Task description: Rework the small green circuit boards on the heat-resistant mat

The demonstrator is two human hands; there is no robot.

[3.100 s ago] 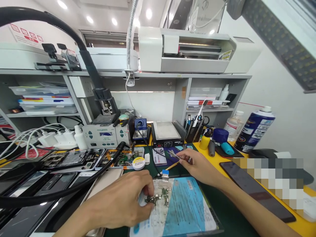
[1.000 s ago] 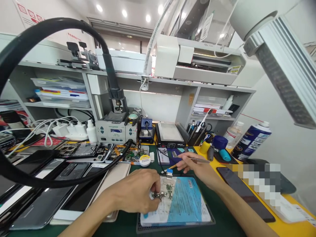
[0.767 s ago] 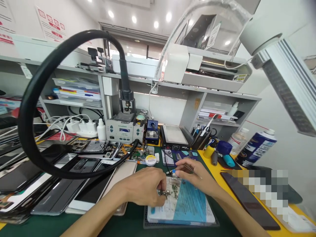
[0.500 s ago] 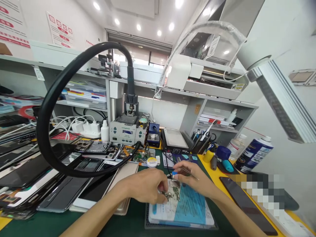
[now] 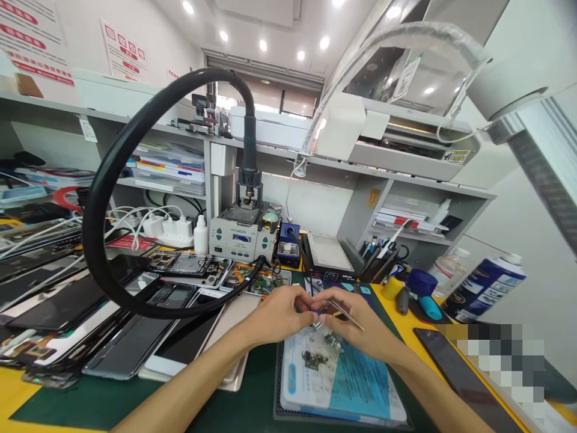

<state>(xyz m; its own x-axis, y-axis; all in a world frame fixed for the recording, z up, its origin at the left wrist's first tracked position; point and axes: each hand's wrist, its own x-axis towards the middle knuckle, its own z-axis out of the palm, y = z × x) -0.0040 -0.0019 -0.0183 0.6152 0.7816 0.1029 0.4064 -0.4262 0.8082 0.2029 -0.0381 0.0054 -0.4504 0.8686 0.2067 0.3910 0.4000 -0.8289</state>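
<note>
My bench (image 5: 54, 409) is crowded: phones lie along its left edge and a blue sheet (image 5: 356, 385) lies near the front edge. Both hands have now come up from the sheet and meet above its far edge. My left hand (image 5: 274, 314) and right hand (image 5: 356, 325) pinch one small blue-tipped part (image 5: 317, 313) together; the right also holds tweezers (image 5: 347, 313). A small green board (image 5: 314, 359) now lies free on the sheet.

Left hand (image 5: 274, 314) now off board (image 5: 314, 359)

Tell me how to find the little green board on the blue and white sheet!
Find the blue and white sheet below both hands. The little green circuit board lies on its white left part, touched by neither hand. It is the green piece, not the silvery bits nearby.
</note>
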